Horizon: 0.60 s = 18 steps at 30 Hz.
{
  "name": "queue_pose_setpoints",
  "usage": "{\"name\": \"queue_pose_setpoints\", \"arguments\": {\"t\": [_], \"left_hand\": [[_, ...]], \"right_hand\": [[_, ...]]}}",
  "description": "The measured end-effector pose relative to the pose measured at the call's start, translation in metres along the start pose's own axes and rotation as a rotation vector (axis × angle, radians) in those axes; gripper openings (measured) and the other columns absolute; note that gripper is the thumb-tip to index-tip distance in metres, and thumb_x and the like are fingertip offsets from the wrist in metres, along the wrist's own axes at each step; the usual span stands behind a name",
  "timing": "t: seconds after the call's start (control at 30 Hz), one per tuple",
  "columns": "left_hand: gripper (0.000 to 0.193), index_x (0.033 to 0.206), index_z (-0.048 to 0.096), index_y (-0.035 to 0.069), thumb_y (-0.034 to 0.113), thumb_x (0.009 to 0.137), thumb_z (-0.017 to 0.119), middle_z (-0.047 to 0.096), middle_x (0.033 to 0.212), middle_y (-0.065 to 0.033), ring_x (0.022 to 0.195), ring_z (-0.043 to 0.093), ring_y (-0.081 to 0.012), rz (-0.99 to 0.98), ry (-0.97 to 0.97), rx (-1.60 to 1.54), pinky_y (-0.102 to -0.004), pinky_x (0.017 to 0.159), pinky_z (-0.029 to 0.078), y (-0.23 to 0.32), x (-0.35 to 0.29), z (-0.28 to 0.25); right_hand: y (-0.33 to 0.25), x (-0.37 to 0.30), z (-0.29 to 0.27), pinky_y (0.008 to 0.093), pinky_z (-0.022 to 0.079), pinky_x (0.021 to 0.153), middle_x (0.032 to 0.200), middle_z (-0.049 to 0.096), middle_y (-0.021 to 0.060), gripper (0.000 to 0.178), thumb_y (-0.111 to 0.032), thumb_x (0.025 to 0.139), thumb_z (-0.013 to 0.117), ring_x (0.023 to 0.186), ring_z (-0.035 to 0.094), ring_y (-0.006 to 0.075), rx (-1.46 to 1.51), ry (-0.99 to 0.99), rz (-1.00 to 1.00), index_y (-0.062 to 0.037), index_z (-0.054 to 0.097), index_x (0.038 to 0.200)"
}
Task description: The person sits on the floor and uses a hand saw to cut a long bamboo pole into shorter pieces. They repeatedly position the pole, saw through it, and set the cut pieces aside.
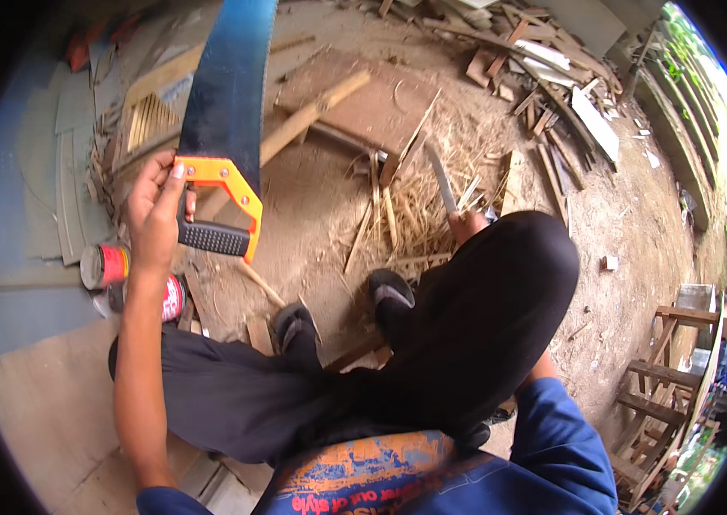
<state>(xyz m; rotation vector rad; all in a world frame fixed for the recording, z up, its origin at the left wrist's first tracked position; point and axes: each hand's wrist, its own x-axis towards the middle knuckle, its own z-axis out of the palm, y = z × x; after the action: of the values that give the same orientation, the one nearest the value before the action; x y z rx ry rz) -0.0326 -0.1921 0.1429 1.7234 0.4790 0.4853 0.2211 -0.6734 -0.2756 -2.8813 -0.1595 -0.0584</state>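
Note:
My left hand (154,206) is closed on the orange-and-black handle of a handsaw (228,94), thumb on its orange edge. The dark wide blade rises to the upper edge of the view, teeth to the right. Past my raised right knee, my right hand (466,225) grips a knife (441,178) with a long grey blade pointing up and away. Its handle is mostly hidden by the fingers. Beneath the knife lies a heap of wood shavings (419,215).
A brown wooden board (363,99) lies ahead with a wooden pole (316,107) across it. Scrap wood (543,77) is piled at the far right. Two cans, one red-labelled can (106,266) in front, stand at the left. A wooden ladder-like frame (659,378) is at the right.

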Motion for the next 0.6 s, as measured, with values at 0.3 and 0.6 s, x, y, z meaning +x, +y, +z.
{"name": "queue_pose_setpoints", "arguments": {"t": [0.3, 0.6], "left_hand": [[0.028, 0.122, 0.058, 0.0, 0.021, 0.103, 0.06, 0.064, 0.093, -0.0015, 0.072, 0.057, -0.0074, 0.106, -0.043, -0.102, -0.0233, 0.064, 0.045, 0.019, 0.045, 0.016], [0.018, 0.115, 0.054, -0.001, 0.011, 0.102, 0.058, 0.066, 0.095, -0.0091, 0.07, 0.066, -0.0123, 0.15, 0.004, -0.191, -0.028, 0.063, 0.056, 0.016, 0.079, 0.08]], "right_hand": [[-0.169, 0.202, -0.278, 0.0357, 0.058, 0.075, 0.099, 0.074, 0.0066, 0.027, -0.03, 0.1, 0.062, 0.088, 0.07, 0.0211, 0.067, 0.026, -0.736, -0.0104, 0.072, 0.115], [-0.376, -0.03, -0.353, 0.0467, 0.051, 0.1, 0.125, 0.062, 0.023, 0.059, -0.026, 0.087, 0.076, 0.117, 0.062, 0.0387, 0.624, -0.159, -1.104, -0.0047, 0.055, 0.138]]}}
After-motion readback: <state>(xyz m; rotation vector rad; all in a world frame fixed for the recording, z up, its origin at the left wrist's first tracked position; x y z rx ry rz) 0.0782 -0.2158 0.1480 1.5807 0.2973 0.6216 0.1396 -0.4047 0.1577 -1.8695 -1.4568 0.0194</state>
